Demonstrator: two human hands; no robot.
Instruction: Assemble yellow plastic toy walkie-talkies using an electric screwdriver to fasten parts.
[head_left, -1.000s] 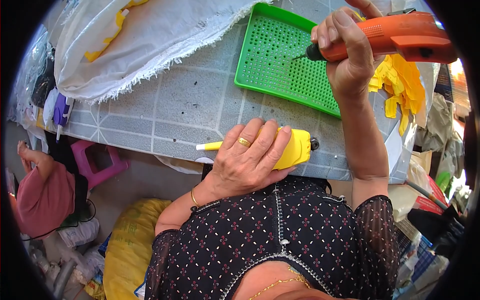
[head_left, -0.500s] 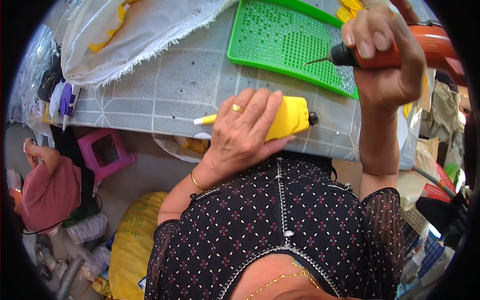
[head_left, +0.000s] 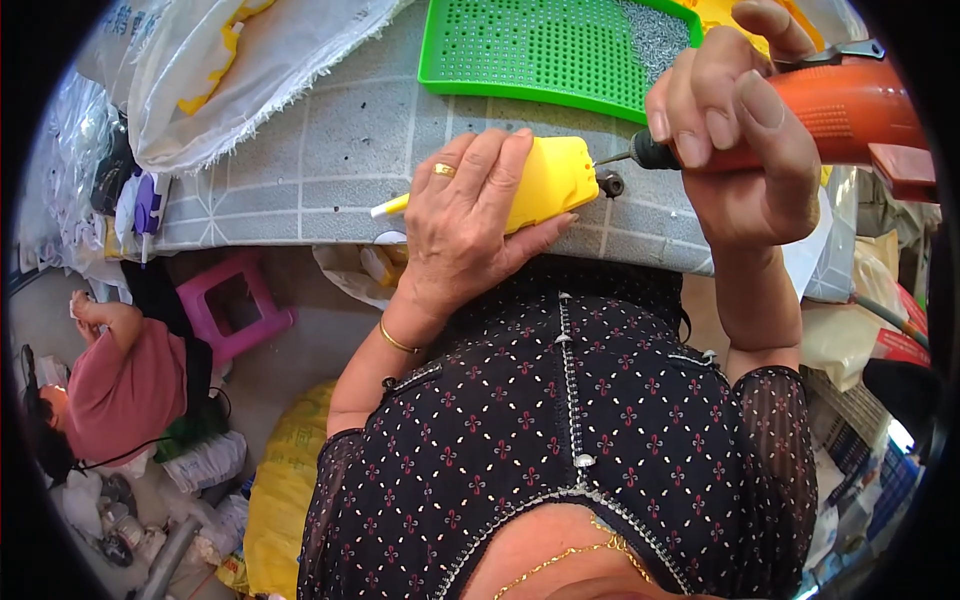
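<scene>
A yellow plastic housing (head_left: 553, 182) with a tapered white-tipped end lies under my left hand (head_left: 462, 210), whose fingers wrap over it at the table's near edge. My right hand (head_left: 745, 145) grips an orange electric screwdriver (head_left: 835, 105) with a black nose, held level from the right. Its thin bit reaches to the holed right end of the housing; whether it touches a screw there is too small to tell. A small dark round part (head_left: 610, 184) sits right beside that end; I cannot tell whether it is attached.
Beyond my hands stands a green perforated tray (head_left: 540, 96) with small silvery screws heaped at its right. A white woven sack (head_left: 250, 90) lies at the far left of the grey table (head_left: 330, 180). A pink stool (head_left: 235, 305) and a seated person (head_left: 125, 385) are at left.
The screwdriver has come down and left, bringing its bit from over the green tray to the housing's end. The view has shifted slightly; my left hand keeps its hold.
</scene>
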